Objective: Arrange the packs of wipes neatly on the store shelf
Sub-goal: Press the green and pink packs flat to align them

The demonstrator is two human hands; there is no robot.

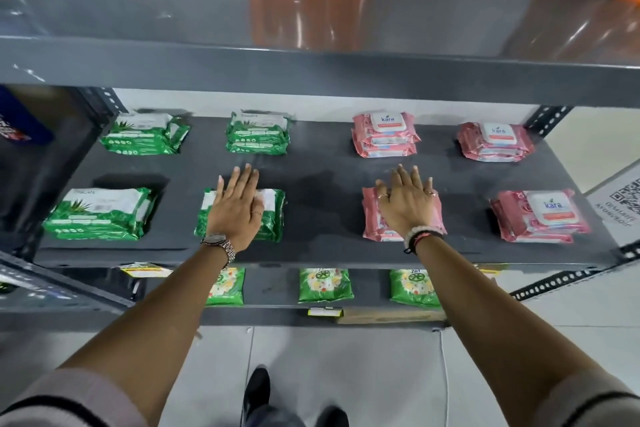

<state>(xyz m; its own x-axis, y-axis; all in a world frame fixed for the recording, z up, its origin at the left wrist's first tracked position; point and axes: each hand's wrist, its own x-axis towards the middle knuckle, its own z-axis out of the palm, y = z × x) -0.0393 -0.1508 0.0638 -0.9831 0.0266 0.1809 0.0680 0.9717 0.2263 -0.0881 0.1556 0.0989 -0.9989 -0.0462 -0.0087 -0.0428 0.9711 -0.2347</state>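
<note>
My left fingers (242,180) lie flat and spread on a green pack of wipes (273,215) — gripping nothing. My right fingers (408,180) lie just as flat on a pink pack (372,218). Both packs sit in the front row of the dark shelf (322,184), six more piles around them — green left, pink right.

Dark grey shelf (322,246): four green wipe stacks (258,133) left, four pink stacks (384,135) right.
</note>
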